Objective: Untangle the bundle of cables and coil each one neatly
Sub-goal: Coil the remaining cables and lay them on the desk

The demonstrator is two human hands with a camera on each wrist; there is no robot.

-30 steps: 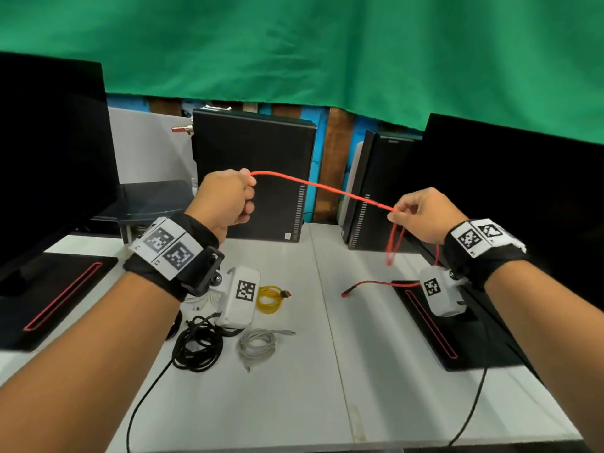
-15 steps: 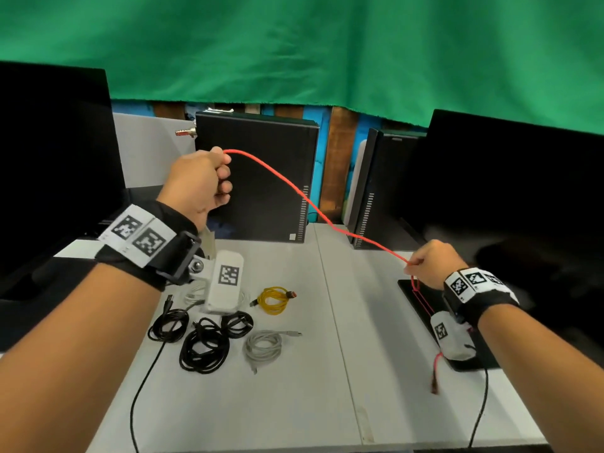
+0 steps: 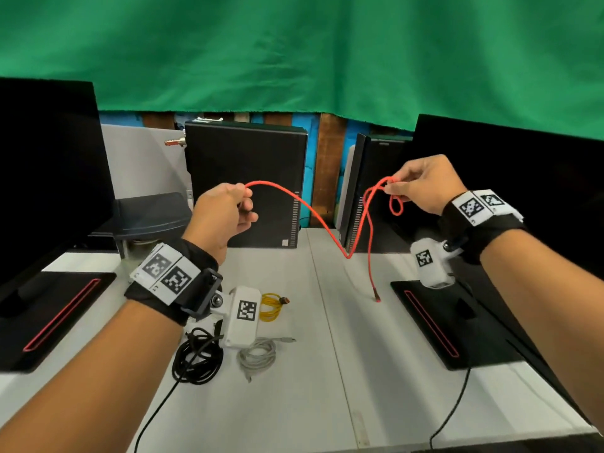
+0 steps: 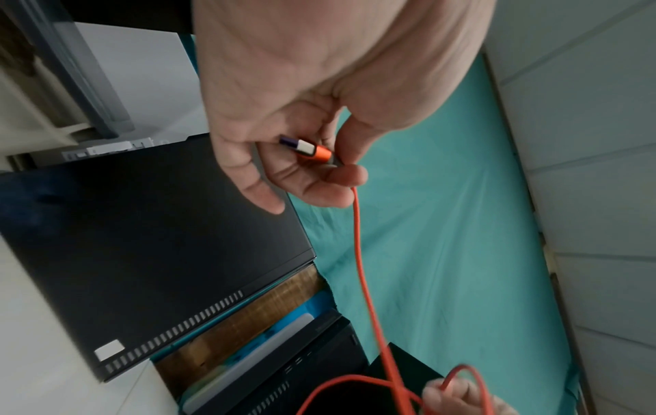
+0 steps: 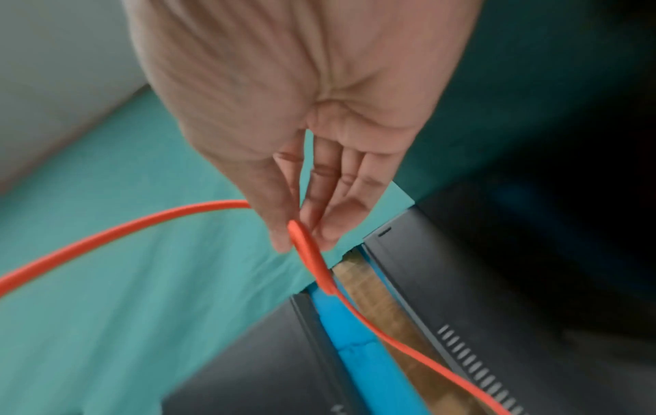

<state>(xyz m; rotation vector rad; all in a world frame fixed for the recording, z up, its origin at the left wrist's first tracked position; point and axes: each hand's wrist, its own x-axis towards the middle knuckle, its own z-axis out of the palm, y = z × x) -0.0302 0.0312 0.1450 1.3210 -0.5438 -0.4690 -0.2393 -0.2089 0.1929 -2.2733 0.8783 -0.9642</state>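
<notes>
In the head view, both hands are raised above the white table, and between them hangs the red cable, thin and matte, with a braided look. The left hand holds 1 end of it with curled fingers; from there the cable rises a little, then falls in a long curve to a low point above the table and climbs up to the right hand. The right hand pinches the cable at the fingertips, where a small loop hangs below the fingers, and 1 free length drops down to the table, so that its red plug touches or almost touches the surface. On the table, near the left wrist, lie 3 coiled cables: a yellow cable, a grey cable and a black cable, each apart from the others. In the left wrist view, the left hand pinches between thumb and fingers an orange plug with a white part and a dark tip, and the red cable runs from it down toward the right hand at the lower edge. In the right wrist view, which is blurred, the right hand holds the red cable between the thumb and the nearly straight fingers, and the cable leaves to the left and to the lower right.
</notes>
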